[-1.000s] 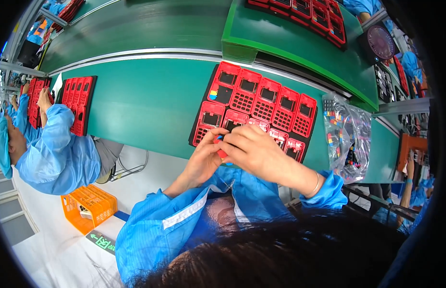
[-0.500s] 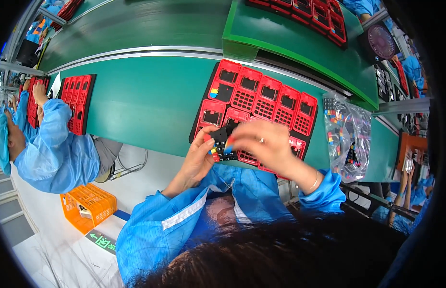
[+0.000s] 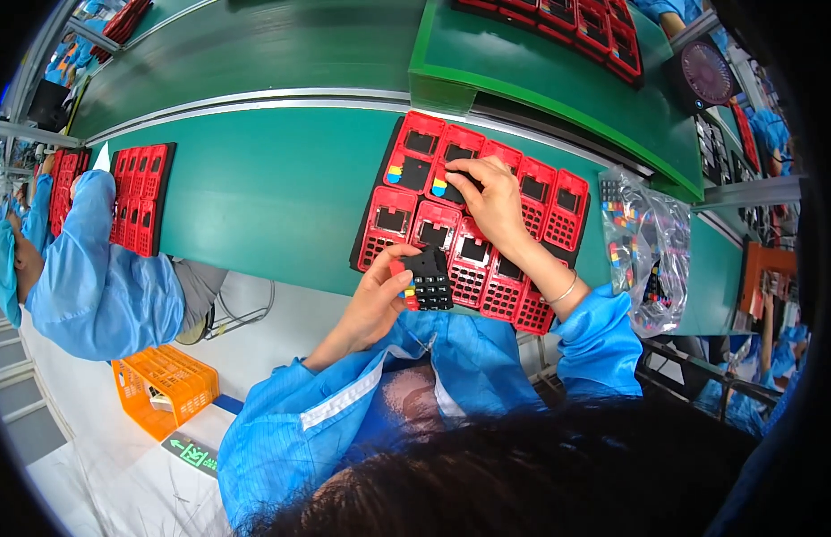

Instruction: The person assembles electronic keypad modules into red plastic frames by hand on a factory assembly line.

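Observation:
My left hand (image 3: 376, 292) grips a small stack of black rubber keypads (image 3: 431, 292) with some red, yellow and blue keys, in front of the tray's near edge. Over the tray's far row, my right hand (image 3: 496, 199) pinches a keypad with coloured keys (image 3: 439, 187) lying in the second red phone housing from the left. The fingers partly cover this keypad. Another keypad (image 3: 413, 172) lies in the first housing of that row. Two rows of red phone housings (image 3: 567, 224) with dark screen windows fill the black tray (image 3: 372, 197).
A clear plastic bag (image 3: 648, 259) of keypads lies right of the tray on the green bench (image 3: 254, 188). Behind is a raised green shelf (image 3: 523, 80) with more red housings. A co-worker in a blue smock (image 3: 111, 268) sits left, above an orange crate (image 3: 178, 394).
My right hand has moved from the stack by my left hand to the far row, bringing a keypad to the second housing. The left hand stays nearly in place, still holding the stack.

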`<state>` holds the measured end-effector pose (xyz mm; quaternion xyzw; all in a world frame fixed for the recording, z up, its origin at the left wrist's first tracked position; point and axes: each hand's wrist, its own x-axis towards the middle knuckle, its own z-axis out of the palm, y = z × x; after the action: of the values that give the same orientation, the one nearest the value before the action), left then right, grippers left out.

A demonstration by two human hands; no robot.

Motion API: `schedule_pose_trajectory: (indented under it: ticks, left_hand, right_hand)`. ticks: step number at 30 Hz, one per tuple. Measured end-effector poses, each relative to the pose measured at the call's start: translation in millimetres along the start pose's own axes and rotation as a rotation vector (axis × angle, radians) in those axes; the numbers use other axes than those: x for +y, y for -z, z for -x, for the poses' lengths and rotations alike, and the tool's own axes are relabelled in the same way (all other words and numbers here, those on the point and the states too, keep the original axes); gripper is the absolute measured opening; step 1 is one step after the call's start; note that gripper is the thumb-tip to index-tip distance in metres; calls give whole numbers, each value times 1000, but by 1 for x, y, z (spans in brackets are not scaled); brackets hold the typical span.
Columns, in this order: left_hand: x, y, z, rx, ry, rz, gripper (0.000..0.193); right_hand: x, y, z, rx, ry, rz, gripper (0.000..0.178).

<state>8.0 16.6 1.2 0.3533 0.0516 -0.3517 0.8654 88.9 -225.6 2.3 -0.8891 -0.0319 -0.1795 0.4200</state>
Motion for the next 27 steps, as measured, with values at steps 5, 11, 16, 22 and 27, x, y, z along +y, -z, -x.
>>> schedule_pose_trajectory:
  ticks: [5, 11, 16, 22, 27]
  left_hand:
    - [0, -2, -1, -14, 2, -3, 35]
    - [0, -4, 0, 2, 11, -11, 35]
    - [1, -7, 1, -13, 33, -12, 36]
    - [-1, -6, -2, -21, 33, -22, 36]
    - [-1, -8, -2, -36, 52, -24, 36]
  right_hand:
    - [6, -3, 0, -34, -27, -44, 19]
    - [-12, 9, -2, -65, 234, 270, 25]
    - [6, 21, 12, -242, 456, 295, 33]
    - [-5, 31, 15, -251, 544, 498, 32]
    - [-8, 38, 3, -298, 511, 487, 26]
